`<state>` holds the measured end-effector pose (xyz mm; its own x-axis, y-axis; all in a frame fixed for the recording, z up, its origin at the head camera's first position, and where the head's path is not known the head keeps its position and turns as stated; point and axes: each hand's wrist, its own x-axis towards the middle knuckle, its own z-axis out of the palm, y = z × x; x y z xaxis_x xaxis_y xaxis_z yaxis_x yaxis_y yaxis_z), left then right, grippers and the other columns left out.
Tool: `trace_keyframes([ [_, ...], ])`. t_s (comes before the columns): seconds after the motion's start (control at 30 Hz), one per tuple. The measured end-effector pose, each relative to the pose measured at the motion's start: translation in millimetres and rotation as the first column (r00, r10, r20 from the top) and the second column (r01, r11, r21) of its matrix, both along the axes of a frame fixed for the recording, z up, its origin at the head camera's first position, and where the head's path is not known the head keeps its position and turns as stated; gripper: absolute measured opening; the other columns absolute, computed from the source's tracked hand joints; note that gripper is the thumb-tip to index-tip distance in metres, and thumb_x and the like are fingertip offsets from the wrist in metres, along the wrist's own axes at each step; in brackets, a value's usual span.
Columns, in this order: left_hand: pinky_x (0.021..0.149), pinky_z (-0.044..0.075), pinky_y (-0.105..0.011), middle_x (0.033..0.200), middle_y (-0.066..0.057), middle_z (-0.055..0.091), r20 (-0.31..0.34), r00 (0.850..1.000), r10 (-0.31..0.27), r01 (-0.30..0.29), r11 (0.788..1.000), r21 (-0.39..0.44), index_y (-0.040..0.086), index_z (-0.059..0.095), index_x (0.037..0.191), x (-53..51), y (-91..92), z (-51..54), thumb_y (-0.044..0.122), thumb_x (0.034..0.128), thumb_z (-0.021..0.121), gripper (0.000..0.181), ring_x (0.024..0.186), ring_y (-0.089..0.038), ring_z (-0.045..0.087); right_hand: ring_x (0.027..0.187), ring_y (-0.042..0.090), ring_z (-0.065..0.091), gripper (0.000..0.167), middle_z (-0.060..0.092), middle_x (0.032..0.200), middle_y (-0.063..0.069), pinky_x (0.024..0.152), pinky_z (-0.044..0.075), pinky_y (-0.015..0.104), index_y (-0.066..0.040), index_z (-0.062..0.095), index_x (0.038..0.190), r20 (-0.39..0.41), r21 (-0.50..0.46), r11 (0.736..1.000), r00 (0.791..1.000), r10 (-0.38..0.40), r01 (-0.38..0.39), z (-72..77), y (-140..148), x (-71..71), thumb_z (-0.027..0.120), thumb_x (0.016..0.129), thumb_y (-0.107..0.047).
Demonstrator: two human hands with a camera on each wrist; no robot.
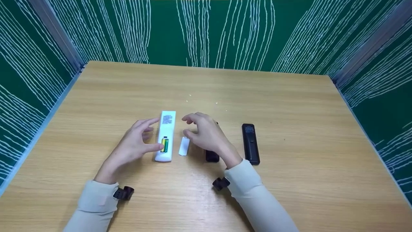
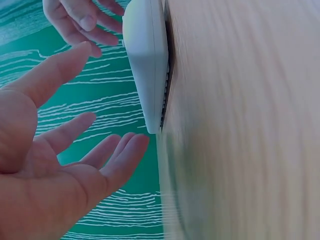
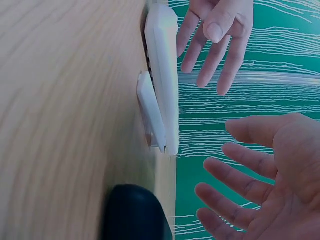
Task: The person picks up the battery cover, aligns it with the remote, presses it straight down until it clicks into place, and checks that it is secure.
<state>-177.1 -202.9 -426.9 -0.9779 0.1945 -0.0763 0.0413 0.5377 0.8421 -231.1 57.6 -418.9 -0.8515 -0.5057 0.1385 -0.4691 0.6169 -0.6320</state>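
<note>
A white remote control lies back side up on the table, its battery bay uncovered with a yellow battery and a green battery in it. My left hand is spread at its left side, thumb over the bay in the head view; the left wrist view shows the fingers apart from the remote. Just right of the remote lies its white battery cover. My right hand hovers over the area right of that cover, fingers loosely bent and holding nothing. Beneath it, a black object is mostly hidden.
Farther right lies a black remote control, back side up. Tiny white bits are scattered beyond the hands. Green panels with white streaks stand around the back and sides of the wooden table.
</note>
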Motion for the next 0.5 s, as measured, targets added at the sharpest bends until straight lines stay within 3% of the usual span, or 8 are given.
trace_keyframes([
  [0.17, 0.118, 0.044, -0.05, 0.166, -0.016, 0.033, 0.077, 0.997, 0.0, -0.002, 1.0, 0.017, 0.02, 0.042, 0.164, -1.0, -1.8, 0.0, 0.011, 0.088, 0.088, 0.09, 0.149, -0.042, 0.043, 0.12, 0.033, 0.065, 0.039, 0.071, 0.126, 0.011, 0.101, 0.053, 0.047, -0.006, 0.07, 0.135, 0.021, 0.014, 1.0, 1.0, -0.003, 0.003, -1.5, 0.2, -0.1, 0.073, 0.099, -0.019],
  [0.5, 0.116, 0.047, -0.048, 0.16, -0.019, 0.039, 0.167, 0.986, -0.032, 0.023, 0.998, 0.051, 0.018, 0.038, 0.166, 1.3, -2.9, 0.2, 0.01, 0.0882, 0.087, 0.093, 0.142, -0.04, 0.05, 0.115, 0.029, 0.067, 0.037, 0.073, 0.123, 0.011, 0.098, 0.055, 0.044, -0.006, 0.071, 0.133, 0.014, 0.03, 1.0, 1.0, 0.0, -0.001, -2.0, -2.4, 1.6, 0.074, 0.099, -0.019],
])
